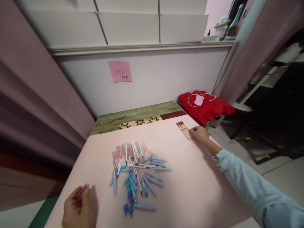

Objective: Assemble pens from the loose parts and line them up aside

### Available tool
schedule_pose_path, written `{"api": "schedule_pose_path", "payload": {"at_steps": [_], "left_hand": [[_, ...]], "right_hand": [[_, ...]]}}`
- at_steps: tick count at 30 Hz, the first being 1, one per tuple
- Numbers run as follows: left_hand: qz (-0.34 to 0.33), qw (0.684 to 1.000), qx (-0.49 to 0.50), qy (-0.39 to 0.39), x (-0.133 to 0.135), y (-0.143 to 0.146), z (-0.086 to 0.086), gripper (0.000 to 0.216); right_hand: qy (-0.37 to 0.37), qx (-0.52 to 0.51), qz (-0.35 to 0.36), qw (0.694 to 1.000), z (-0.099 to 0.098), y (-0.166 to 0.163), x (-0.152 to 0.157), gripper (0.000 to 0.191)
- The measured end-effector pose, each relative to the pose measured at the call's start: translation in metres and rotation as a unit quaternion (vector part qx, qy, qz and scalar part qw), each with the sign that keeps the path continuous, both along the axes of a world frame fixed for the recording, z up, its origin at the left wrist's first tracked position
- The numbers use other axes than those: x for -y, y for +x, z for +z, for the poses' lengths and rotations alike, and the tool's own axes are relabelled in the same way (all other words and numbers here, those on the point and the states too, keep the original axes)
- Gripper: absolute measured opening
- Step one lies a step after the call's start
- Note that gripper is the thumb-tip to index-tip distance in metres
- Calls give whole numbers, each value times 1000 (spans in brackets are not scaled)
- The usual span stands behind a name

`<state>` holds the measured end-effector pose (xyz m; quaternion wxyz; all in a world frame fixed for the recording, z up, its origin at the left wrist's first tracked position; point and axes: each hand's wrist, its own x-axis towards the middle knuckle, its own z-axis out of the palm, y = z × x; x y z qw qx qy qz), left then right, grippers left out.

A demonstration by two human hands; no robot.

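Our left hand (77, 207) sits loosely curled at the near edge of the pink table (190, 190), holding nothing. Just past it we've got a messy pile of pen parts (137, 172), blue caps and clear barrels all mixed. Further out, our right hand (200, 133) lies open, fingertips touching a neat bundle of pens (184, 129) near the far right corner. Beyond that there's a red cloth (204, 109).
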<state>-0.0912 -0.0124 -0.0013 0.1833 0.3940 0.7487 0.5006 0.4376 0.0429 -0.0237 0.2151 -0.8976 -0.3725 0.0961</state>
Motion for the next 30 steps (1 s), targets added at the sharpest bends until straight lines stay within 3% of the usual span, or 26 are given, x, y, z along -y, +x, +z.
{"api": "schedule_pose_path", "payload": {"at_steps": [12,30], "left_hand": [[-13,999,25,25,-2,-4,-8,53],[-3,1000,6,7,0,0,-3,50]], "right_hand": [[-17,1,23,1000,0,6,-1,24],[-13,-22,22,999,-1,5,-1,22]]}}
